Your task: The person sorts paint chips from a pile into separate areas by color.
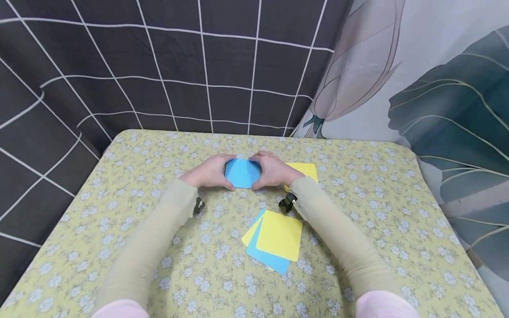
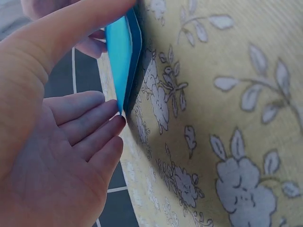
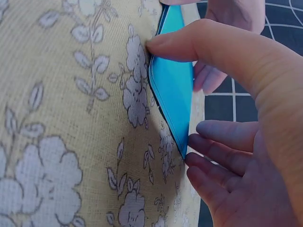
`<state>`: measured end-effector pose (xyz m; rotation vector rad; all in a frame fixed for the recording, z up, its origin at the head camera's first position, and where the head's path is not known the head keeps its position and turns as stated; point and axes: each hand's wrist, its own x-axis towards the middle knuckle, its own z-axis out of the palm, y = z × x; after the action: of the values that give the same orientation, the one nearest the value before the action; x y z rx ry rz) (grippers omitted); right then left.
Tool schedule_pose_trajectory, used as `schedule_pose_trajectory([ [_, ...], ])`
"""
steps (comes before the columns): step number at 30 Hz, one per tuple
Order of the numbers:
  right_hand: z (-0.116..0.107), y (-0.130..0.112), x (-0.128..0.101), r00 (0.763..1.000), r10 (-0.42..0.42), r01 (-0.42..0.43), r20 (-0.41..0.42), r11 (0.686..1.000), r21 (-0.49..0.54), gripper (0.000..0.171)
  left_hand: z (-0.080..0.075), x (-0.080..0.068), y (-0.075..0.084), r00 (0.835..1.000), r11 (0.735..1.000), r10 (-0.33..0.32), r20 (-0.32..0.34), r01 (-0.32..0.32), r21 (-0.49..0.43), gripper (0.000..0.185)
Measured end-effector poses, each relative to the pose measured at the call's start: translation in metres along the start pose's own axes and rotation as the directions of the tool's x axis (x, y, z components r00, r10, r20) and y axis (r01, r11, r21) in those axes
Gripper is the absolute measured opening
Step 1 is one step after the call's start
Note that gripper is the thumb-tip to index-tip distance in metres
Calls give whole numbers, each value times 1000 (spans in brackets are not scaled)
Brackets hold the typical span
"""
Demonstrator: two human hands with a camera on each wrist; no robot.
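A blue square card (image 1: 242, 173) lies flat at the far middle of the table, between both hands. Its edges show more than one layer in the left wrist view, so the blue card (image 2: 118, 56) seems to have another under it. My left hand (image 1: 210, 171) holds its left side, thumb at the near corner and fingers at the far one. Across from it, my right hand (image 1: 274, 170) grips the right side in the same way. In the right wrist view, the thumb touches the near edge of the blue card (image 3: 173, 90) and fingertips meet its far corner.
A yellow card (image 1: 306, 170) lies partly hidden behind the right hand. Nearer, a fanned pile holds a yellow card (image 1: 280, 235) on top, a blue card (image 1: 267, 256) beneath and others poking out. A flowered cloth (image 1: 191, 274) covers the table; a dark gridded curtain (image 1: 167, 62) hangs behind.
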<state>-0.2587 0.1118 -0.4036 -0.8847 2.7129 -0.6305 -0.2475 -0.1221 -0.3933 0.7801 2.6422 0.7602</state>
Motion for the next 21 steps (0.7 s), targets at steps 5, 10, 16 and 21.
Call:
schedule_pose_trajectory([
  [5, 4, 0, 1, 1000, 14, -14, 19, 1000, -12, 92, 3, -1, -6, 1000, 1000, -13, 4, 13, -17, 105],
  [10, 3, -1, 0, 1000, 20, -20, 15, 1000, 1, 95, 5, 0, -9, 1000, 999, -5, -1, 5, -32, 104],
  [16, -3, -1, -7, 999, 28, -27, -25, 999, 27, 97, 6, -2, -5, 1000, 1000, 9, -22, -9, -26, 106],
  [21, -13, -2, -26, 996, 21, -19, -91, 999, 27, 96, 9, -10, 10, 996, 999, 27, -84, -30, -32, 107],
])
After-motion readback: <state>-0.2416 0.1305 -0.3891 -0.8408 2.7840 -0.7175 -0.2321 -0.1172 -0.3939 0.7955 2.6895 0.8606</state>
